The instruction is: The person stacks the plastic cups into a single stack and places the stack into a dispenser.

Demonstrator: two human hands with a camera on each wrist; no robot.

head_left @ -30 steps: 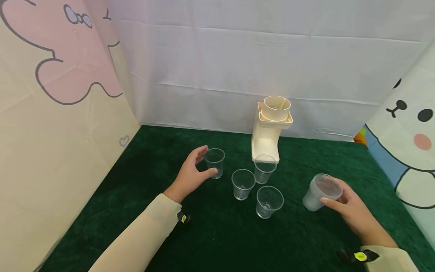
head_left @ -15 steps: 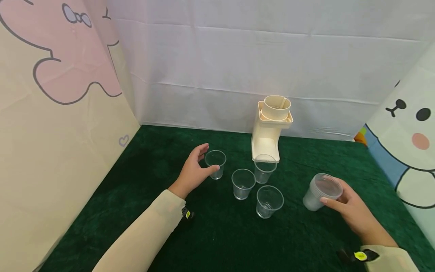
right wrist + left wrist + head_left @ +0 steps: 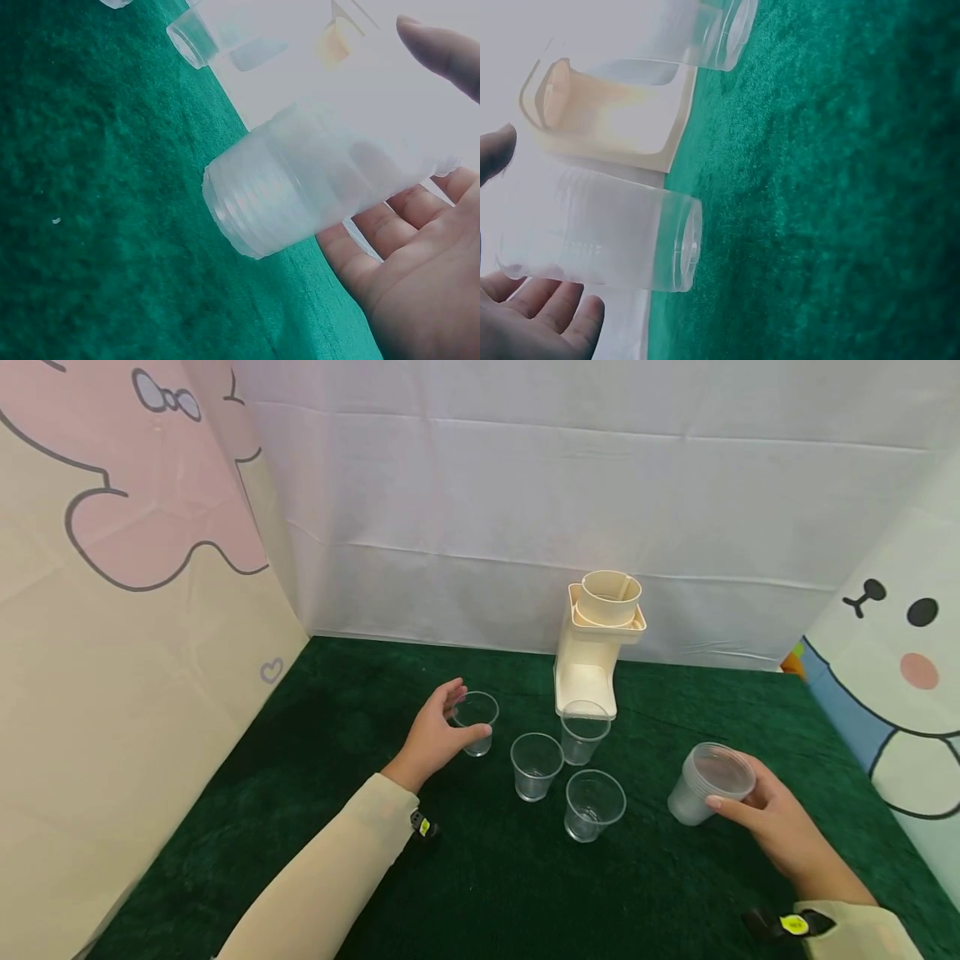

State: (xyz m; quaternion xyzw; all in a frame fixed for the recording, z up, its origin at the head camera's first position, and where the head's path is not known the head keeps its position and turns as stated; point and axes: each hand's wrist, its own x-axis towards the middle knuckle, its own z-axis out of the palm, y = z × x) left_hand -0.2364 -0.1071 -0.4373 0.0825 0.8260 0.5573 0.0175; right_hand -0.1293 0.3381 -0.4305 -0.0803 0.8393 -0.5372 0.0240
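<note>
Beside my left hand (image 3: 438, 731) a clear plastic cup (image 3: 615, 232) stands upright on the green cloth. My thumb is near its front and my loosely bent fingers (image 3: 547, 307) lie along its far left side. At the right, my right hand (image 3: 772, 818) holds a nested stack of plastic cups (image 3: 690, 797), thumb at the rim and fingers behind. The stack's base is close to the cloth in the right wrist view. Between the hands stand a cup (image 3: 533, 785), a nearer cup (image 3: 588, 827) and a farther cup (image 3: 579, 752), all upright.
A cream plastic dispenser-like stand (image 3: 588, 652) with a round tube on top stands at the back, close to the white curtain (image 3: 450, 493). Its foot is just behind the farther cup. Printed cloth walls (image 3: 150, 677) bound both sides of the green cloth (image 3: 480, 893).
My left hand has shifted a little to the right around its cup, and that cup has moved slightly right and nearer. My right hand and the stack have stayed put.
</note>
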